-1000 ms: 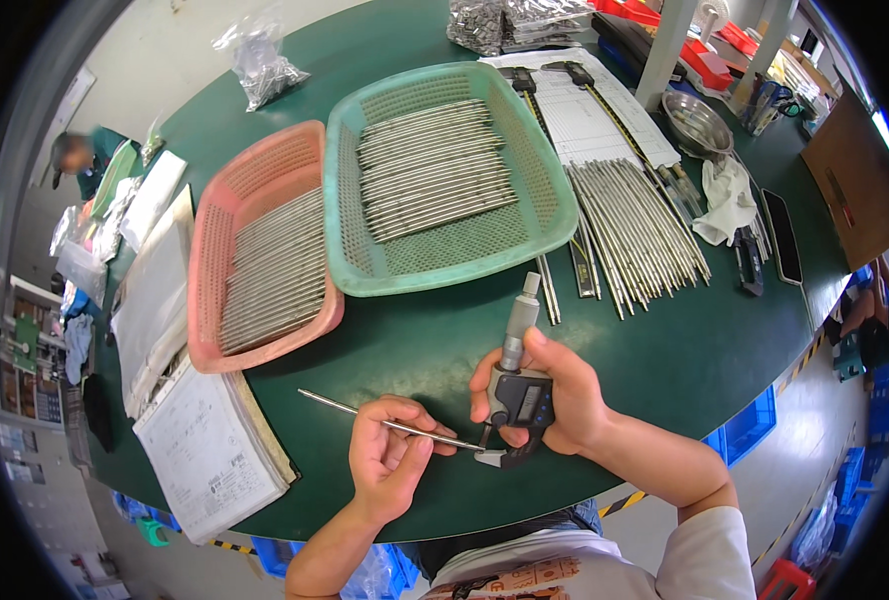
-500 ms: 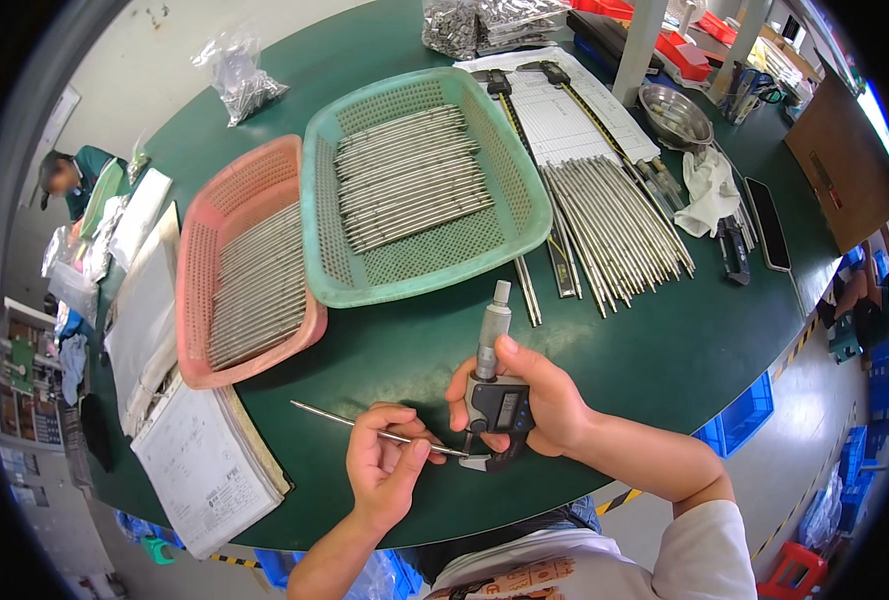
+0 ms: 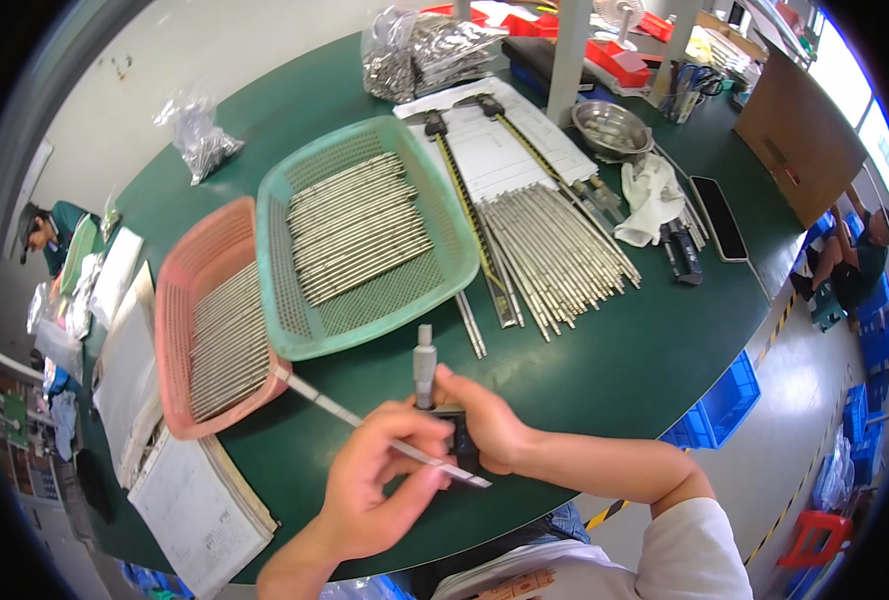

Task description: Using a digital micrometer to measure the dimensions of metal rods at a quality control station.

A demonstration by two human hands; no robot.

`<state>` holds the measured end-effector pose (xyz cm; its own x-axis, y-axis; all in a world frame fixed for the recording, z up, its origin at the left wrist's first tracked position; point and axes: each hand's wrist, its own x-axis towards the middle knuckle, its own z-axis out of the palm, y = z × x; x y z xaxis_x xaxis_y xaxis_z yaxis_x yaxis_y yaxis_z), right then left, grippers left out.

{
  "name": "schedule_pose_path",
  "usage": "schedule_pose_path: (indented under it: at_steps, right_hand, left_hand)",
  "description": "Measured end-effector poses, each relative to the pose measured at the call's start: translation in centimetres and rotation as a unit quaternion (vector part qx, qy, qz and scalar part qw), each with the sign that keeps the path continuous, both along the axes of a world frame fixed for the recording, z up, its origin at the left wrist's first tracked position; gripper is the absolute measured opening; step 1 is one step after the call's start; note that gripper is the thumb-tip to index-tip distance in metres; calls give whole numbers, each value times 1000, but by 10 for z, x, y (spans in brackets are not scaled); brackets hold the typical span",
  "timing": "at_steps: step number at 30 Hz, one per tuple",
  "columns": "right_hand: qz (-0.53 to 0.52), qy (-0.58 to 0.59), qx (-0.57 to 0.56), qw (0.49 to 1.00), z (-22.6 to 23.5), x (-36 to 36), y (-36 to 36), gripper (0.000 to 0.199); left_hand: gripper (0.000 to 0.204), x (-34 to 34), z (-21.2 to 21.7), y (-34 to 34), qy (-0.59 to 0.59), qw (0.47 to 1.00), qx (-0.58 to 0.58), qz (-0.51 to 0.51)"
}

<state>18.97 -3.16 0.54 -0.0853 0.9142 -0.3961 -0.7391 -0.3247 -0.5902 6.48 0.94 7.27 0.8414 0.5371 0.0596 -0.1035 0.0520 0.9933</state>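
My left hand [image 3: 385, 480] pinches a thin metal rod [image 3: 330, 402] that slants from the pink basket's corner down to the right. My right hand [image 3: 490, 425] is wrapped round a digital micrometer [image 3: 425, 370]; its silver thimble points up, and my left hand and the rod hide most of its frame. The rod crosses in front of the micrometer; whether they touch I cannot tell. Beyond my hands stand a green basket [image 3: 385, 338] and a pink basket [image 3: 177, 405], both holding rows of similar rods. More rods [image 3: 555, 255] lie side by side on the table to the right.
Two calipers [image 3: 465, 200] [image 3: 525, 145] lie across white sheets at the back. A metal bowl [image 3: 613, 130], white glove [image 3: 652, 200] and phone [image 3: 719, 220] are on the right. An open binder [image 3: 205, 510] lies at the left edge. Two people sit farther off.
The rod has come away from the micrometer's jaws and been raised closer to the camera by my left hand. My right hand still grips the micrometer. The whole view has shifted.
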Motion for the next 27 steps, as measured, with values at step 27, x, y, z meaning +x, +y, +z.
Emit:
schedule_pose_path:
  at_steps: [27]
  right_hand:
    - [67, 12, -25, 997, 8, 9, 0, 53]
  left_hand:
    - [13, 127, 37, 82, 136, 900, 412, 30]
